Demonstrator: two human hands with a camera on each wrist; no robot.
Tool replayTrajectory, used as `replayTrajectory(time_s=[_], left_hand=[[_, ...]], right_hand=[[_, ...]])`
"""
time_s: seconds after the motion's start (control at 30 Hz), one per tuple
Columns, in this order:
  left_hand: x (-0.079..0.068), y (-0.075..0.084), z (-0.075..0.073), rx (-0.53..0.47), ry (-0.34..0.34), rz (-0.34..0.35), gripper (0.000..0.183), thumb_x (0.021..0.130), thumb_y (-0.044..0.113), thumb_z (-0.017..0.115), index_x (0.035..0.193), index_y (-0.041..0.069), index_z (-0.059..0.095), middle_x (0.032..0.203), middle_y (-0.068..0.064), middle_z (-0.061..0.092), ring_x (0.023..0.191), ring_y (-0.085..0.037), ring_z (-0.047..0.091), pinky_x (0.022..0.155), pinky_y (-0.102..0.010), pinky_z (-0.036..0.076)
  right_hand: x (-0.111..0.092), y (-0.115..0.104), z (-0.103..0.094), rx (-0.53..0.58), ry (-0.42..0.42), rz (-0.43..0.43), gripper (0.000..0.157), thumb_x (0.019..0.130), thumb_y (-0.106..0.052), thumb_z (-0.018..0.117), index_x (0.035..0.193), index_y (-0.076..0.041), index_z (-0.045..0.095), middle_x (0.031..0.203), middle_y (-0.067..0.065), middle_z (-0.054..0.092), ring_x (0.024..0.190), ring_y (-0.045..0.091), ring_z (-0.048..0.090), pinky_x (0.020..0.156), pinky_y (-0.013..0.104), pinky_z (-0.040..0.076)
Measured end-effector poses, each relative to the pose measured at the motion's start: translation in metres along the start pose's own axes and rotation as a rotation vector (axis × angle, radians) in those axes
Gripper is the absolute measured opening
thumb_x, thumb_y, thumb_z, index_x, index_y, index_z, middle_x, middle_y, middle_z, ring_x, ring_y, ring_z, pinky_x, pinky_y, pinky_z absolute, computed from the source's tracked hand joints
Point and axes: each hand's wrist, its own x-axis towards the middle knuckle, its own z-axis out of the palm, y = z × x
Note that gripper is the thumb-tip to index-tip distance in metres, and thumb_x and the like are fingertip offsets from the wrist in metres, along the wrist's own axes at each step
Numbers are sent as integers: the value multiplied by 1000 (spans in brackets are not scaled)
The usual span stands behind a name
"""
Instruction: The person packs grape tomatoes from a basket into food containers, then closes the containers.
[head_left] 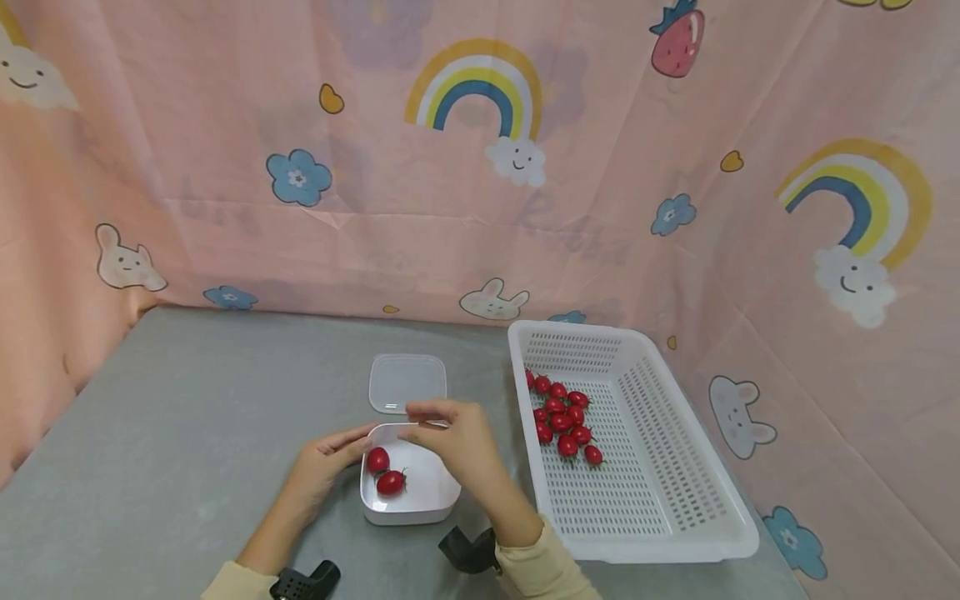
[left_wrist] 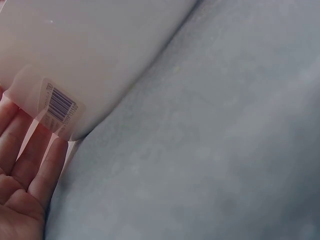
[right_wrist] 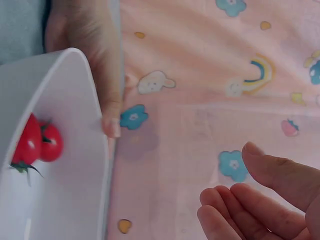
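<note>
A white box (head_left: 423, 475) stands on the table with two red cherry tomatoes (head_left: 391, 482) inside, at its left. My left hand (head_left: 318, 467) is at the box's left side, its thumb by the rim. In the left wrist view, its fairly straight fingers (left_wrist: 47, 172) touch the box near a barcode label (left_wrist: 61, 106). Above the box's back part is my right hand (head_left: 457, 437). The right wrist view shows nothing between its thumb and loosely bent fingers (right_wrist: 250, 210).
To the right stands a white perforated basket (head_left: 652, 533) with several cherry tomatoes (head_left: 560, 422) on its left side. A clear lid (head_left: 407, 383) lies behind the box. A pink patterned cloth (head_left: 360, 242) hangs behind the grey table (head_left: 187, 442).
</note>
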Motion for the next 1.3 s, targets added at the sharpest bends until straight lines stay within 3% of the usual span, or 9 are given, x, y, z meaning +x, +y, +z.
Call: replayTrajectory(time_s=[0.27,0.57,0.6,0.63,0.8,0.87,0.97,1.17,1.3], left_hand=[[1,0,1,-7,-1,9,39,91,20,72,125,1,68,120,-2,73,101,7,64,91,-17,48],[2,-3,2,-18,3,11,39,90,19,73,124,1,68,111,8,75,100,5,65,91,-16,48],[1,-3,1,-18,3,10,39,90,19,73,124,1,68,111,8,75,101,5,65,91,-16,48],[1,-2,1,-18,3,10,39,90,19,72,124,1,68,111,9,75,100,5,65,91,-17,48],[-1,-1,2,-16,2,12,38,90,18,72,124,0,68,112,6,75,100,5,65,90,-17,49],[-1,-1,2,-19,3,9,38,90,18,73,124,0,68,111,7,75,99,5,65,90,-17,49],[-1,-1,3,-25,4,2,38,90,17,72,124,-1,68,108,9,75,98,5,66,89,-17,50],[-1,-1,1,-19,7,2,38,90,17,73,124,0,68,112,7,75,99,5,65,89,-17,49],[-1,-1,0,-20,7,2,38,90,18,73,124,0,68,111,7,75,99,5,65,89,-17,49]], right_hand=[[-7,-23,-27,28,39,-7,30,83,-12,80,111,-2,75,110,15,75,108,29,71,87,34,58],[-6,-28,-68,-58,147,41,31,80,-12,82,111,-9,76,110,9,76,106,25,72,90,38,58],[-5,-28,-73,-80,157,50,32,80,-15,83,111,-10,76,111,8,76,104,22,72,89,35,58],[-4,-28,-79,-91,164,57,32,81,-16,83,112,-12,76,111,7,76,91,18,72,86,32,58],[4,-17,-107,-23,192,59,35,84,-23,80,117,-12,74,115,3,75,99,9,66,87,23,53],[9,-9,-115,27,207,54,36,86,-24,79,118,-9,73,115,1,75,116,8,63,93,23,53],[16,1,-125,31,246,71,39,86,-28,79,119,-9,73,113,-1,76,109,3,64,91,21,53],[26,25,-139,-22,254,104,41,89,-32,76,123,-10,71,119,4,74,104,0,65,100,33,51],[34,40,-147,-31,259,143,40,90,-33,75,123,-10,71,120,4,73,107,6,65,104,40,49]])
